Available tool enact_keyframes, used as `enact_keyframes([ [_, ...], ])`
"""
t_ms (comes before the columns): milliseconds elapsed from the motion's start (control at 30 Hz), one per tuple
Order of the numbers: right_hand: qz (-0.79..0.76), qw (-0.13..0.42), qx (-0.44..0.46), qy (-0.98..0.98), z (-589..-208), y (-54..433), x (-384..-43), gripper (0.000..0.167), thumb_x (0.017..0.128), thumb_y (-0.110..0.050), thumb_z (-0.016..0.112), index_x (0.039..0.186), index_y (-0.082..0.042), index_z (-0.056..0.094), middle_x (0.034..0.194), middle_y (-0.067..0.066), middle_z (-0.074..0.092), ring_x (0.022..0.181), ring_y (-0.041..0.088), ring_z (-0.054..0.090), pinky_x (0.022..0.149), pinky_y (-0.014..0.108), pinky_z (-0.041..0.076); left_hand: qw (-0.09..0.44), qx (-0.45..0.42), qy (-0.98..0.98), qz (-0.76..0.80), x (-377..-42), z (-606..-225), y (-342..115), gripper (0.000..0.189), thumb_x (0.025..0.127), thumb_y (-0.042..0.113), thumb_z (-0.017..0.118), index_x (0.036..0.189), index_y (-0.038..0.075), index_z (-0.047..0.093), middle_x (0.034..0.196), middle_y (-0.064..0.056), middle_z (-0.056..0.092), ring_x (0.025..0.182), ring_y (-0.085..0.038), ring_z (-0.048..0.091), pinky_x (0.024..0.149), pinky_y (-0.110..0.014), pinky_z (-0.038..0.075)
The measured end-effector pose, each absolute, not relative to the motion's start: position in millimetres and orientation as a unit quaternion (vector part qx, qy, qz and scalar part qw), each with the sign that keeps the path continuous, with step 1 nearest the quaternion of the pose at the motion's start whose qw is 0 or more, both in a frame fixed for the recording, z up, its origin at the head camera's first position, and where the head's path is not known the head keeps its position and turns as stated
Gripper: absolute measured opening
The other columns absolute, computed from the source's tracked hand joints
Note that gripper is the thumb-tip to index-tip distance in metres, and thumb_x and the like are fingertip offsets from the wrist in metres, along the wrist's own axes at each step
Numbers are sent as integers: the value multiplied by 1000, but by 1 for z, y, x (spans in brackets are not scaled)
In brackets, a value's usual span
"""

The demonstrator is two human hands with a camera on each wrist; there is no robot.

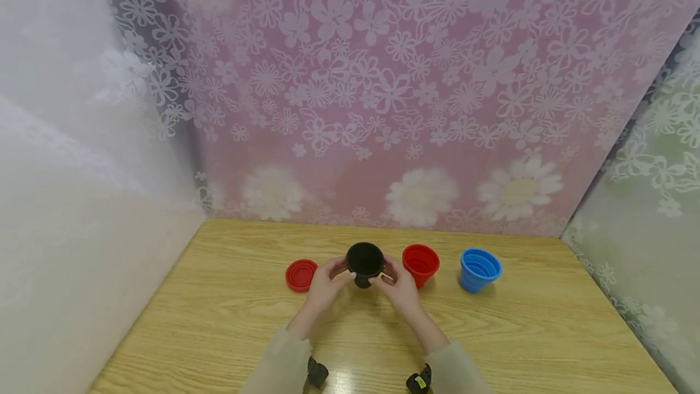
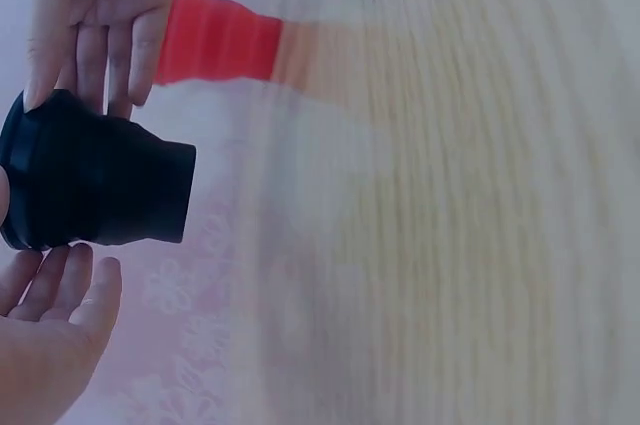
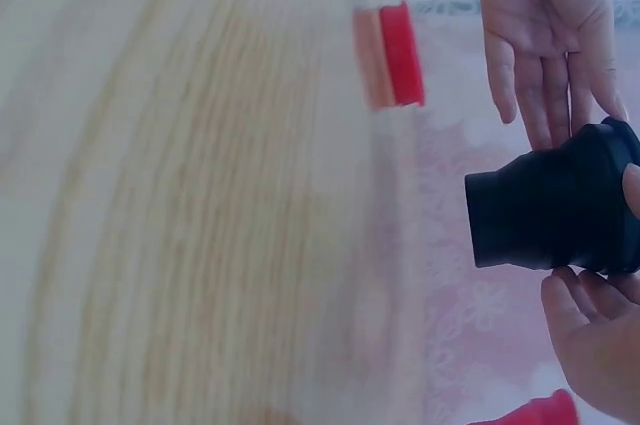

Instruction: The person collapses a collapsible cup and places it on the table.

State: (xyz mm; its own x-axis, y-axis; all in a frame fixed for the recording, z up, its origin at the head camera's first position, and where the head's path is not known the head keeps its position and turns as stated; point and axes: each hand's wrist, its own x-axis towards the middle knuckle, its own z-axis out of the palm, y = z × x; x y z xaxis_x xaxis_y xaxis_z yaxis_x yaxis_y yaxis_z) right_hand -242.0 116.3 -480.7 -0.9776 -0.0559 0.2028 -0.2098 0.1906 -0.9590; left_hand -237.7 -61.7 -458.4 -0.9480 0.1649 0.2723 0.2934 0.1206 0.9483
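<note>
Both hands hold a black collapsible cup [image 1: 364,260] between them, its mouth facing up and its ribbed sides drawn out. My left hand [image 1: 325,284] grips it from the left, thumb on the near side and fingers along the wall. From the right, my right hand [image 1: 401,289] grips it the same way. In the left wrist view the black cup [image 2: 110,175] hangs with its narrow base above the wooden surface. The right wrist view shows the cup [image 3: 550,207] from its other side, with fingertips at the wider upper part.
A red collapsible cup [image 1: 421,263] stands extended just right of my right hand, with a blue one [image 1: 479,269] farther right. Beside my left hand lies a flattened red cup [image 1: 301,275]. A flowered curtain [image 1: 350,108] borders the back of the wooden table [image 1: 208,321].
</note>
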Motion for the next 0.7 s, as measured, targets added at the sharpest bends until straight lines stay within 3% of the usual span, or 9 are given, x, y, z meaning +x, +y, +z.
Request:
enact_keyframes([
  [233,661,72,117,-738,-448,112,-214,50,74,5,67,120,6,46,113,21,53,100,33,53,80,32,47,45,-140,-715,-684,-224,-450,-64,38,79,2,64,113,-9,52,113,-23,53,109,-34,48,92,-45,36],
  [400,675,85,133,-720,-440,111,-204,49,73,6,67,118,7,48,110,21,55,94,27,56,74,26,49,25,-133,-676,-725,-215,-442,-64,40,78,-1,64,114,-10,50,116,-23,51,110,-33,47,85,-34,44],
  [533,678,113,139,-713,-446,114,-204,45,73,3,68,114,5,50,106,18,56,93,17,55,76,25,48,17,-136,-654,-744,-209,-436,-63,44,78,-3,64,117,-11,46,119,-23,47,108,-36,47,79,-26,47],
  [700,700,126,150,-687,-450,116,-202,45,74,6,67,114,8,45,109,22,53,96,13,53,82,23,45,22,-145,-660,-737,-203,-429,-61,51,79,-3,63,123,-12,39,123,-24,43,108,-38,46,81,-25,46],
])
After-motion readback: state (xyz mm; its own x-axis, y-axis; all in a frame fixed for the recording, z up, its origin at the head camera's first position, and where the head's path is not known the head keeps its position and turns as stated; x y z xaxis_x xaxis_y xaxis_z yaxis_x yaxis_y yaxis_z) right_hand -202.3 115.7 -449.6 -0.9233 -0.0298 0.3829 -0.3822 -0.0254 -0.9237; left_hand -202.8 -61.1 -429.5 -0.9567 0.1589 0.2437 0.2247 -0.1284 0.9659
